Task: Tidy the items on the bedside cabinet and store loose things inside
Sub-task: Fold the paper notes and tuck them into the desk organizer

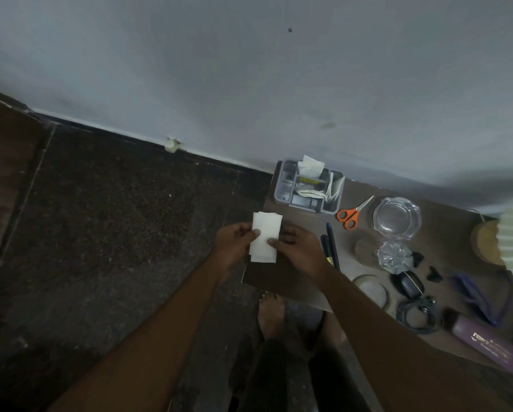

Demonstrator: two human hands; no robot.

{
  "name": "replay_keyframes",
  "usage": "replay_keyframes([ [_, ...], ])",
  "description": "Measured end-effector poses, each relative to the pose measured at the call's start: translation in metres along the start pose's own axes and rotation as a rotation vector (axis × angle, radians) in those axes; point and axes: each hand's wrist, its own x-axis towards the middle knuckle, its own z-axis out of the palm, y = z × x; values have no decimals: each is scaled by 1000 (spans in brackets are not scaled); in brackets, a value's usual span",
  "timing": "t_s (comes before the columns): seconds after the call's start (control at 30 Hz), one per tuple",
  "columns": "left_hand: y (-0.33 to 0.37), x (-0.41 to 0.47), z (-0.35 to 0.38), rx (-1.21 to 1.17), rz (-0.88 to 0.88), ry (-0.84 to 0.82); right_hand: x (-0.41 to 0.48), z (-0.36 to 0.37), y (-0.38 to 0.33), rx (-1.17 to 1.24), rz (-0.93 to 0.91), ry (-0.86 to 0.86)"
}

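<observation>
Closest to the camera, a purple plastic bottle (490, 349) lay on its side on the brown wooden tabletop (279, 278), next to a coiled black cable (417, 316). A bit further in, both hands held a small stack of white paper slips (265, 233) over the tabletop's left edge. The left hand (234, 243) and right hand (297, 248) each pinched a side with thumb on top. Just right of them were dark blue pens (332, 245), then orange-handled scissors (352, 212) beside a clear glass ashtray (396, 217). Way back by the wall sat a grey plastic organizer tray (278, 185) with more paper in it.
</observation>
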Motion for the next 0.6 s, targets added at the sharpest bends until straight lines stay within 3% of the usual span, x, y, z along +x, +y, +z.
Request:
replay_keyframes([
  [0.17,8,-10,8,-184,-9,-59,-7,-17,-14,49,14,-33],
  [0.4,18,-16,20,-240,44,-77,-16,-32,-32,116,-72,113],
  [0.6,31,-21,26,-206,120,-66,-17,-44,-45,189,-135,122],
])
